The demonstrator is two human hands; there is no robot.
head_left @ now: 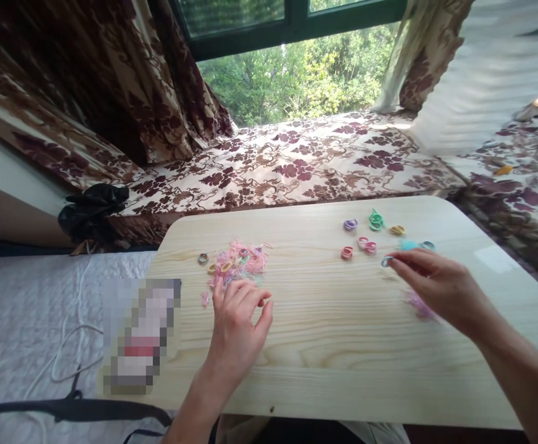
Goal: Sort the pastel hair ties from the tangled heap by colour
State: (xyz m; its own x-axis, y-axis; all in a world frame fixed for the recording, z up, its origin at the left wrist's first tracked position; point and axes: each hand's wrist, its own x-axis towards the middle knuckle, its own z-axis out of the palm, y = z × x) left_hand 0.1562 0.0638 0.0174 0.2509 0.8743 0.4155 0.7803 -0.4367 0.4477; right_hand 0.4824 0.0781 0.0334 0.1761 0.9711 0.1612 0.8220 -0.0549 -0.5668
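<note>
My right hand [429,277] pinches a small light-blue hair tie [386,262] over the right part of the table. My left hand [241,311] has its fingers apart at the near edge of a mixed pile of pink and other small bands [245,258]; no object shows in it. Grouped ties lie at the right: purple [350,224], green [376,220], yellow [397,230], red [347,252] and pink [366,245]. Light-blue pieces [408,245] sit just behind my right hand. A pinkish-purple bunch [419,304] is partly hidden beneath it.
The pale wooden table [315,370] has rounded corners. A pixelated object [142,339] lies at its left edge. Beyond the table is a floral-covered ledge [297,163] under a window. A black bag [94,213] and white cables [60,339] are on the left.
</note>
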